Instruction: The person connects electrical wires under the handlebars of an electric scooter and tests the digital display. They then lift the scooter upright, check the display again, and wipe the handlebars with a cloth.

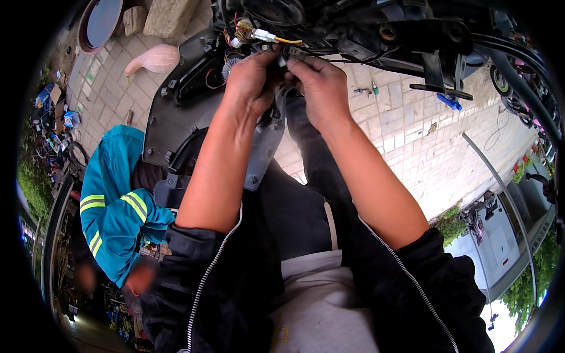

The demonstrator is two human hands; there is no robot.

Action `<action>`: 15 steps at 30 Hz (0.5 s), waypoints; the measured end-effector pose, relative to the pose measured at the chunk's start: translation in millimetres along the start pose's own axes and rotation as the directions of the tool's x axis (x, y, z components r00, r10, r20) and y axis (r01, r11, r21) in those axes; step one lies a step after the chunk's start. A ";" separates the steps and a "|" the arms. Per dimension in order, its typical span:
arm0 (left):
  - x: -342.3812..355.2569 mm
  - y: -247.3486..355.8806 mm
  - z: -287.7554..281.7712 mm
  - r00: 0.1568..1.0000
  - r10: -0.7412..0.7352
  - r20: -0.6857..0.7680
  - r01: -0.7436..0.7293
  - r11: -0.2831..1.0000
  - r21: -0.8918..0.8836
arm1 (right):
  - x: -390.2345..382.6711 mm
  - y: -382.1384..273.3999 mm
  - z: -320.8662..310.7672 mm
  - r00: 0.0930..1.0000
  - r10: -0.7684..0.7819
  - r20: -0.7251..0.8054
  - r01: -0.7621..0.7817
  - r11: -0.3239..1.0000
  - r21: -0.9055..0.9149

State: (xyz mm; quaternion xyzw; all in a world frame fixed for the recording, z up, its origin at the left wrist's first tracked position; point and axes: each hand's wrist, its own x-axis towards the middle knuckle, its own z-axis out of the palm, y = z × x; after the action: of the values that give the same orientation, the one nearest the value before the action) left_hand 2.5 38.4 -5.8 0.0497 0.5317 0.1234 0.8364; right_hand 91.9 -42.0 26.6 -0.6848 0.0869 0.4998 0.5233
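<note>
Curled inward with the left hand (248,80), hidden at the tips: cannot tell whether pinching. Curled likewise with the right hand (322,85), close beside a small, smooth, whitish piece (282,60) between both hands: cannot tell whether gripping it. Just above, a glossy, block-shaped white plastic connector (264,35) with a thin yellow wire (288,40). Leftward, a broad, matte, dark-grey plastic panel (173,126), then a smooth, pinkish, bulbous gourd (154,59).

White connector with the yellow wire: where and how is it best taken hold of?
Probably pinch the white connector across its long sides, coming from above: its body is a narrow block, its upper face uncovered, while the thin yellow wire at its right end looks too flexible to grip well.
</note>
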 end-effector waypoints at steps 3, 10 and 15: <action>3.6 0.6 -5.7 0.999 -0.017 0.031 0.017 1.000 -0.009 | 8.2 -3.1 0.1 0.976 0.211 0.051 -0.217 0.927 0.307; -0.2 1.1 -3.4 0.999 -0.020 0.039 0.019 1.000 0.022 | 15.9 -8.9 -0.7 0.928 0.359 0.099 -0.372 0.906 0.203; -0.8 0.0 -3.3 0.999 -0.011 0.049 0.011 1.000 0.010 | 18.3 -6.2 -2.8 0.920 0.371 0.128 -0.391 0.892 0.229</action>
State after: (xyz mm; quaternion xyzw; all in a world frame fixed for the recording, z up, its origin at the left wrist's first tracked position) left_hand -0.9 38.1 -6.5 0.0541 0.5121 0.1149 0.8495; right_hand 106.4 -34.2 16.2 -0.5625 0.2603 0.6048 0.5002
